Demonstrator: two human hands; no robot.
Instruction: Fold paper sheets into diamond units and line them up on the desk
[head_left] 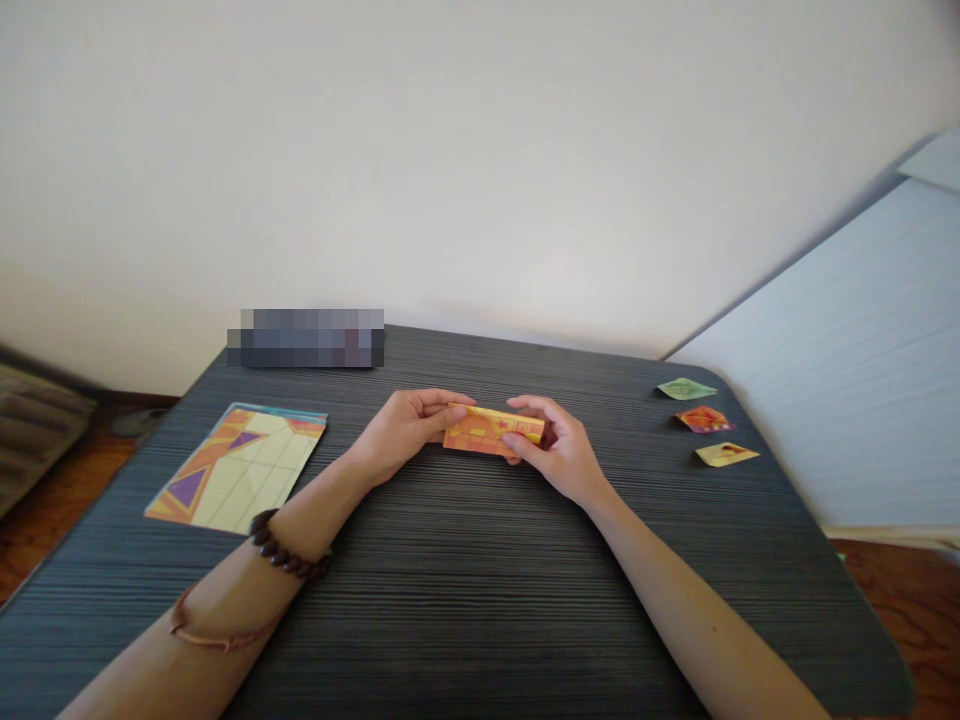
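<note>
- I grip the orange paper (478, 440) between the thumb and fingers of both hands: my left hand (405, 432) pinches its left end, my right hand (561, 448) closes around its right end. It is nearer the desk's (465, 610) far edge than its near edge, roughly midway between the left and right edges.
- The paper looks doubled or curled over; from here I can't tell whether its edges line up. A crooked crease could come from my 2 thumbs pressing unevenly.
- If my hands pulled apart, the thin sheet could tear or wrinkle; too loose a right-hand pinch could let that end spring open.
- The sheet stack (259, 470) lies near the left edge. My beaded bracelet (281, 550) overlaps its near corner in view; I can't tell if they touch. A forearm sweep could skew the stack.
- 3 small pieces, green (686, 389), red-orange (703, 419) and yellow (726, 455), lie in a row by the right edge, close to the far right corner. Being light, they could slide off with a draught or a careless right elbow.
</note>
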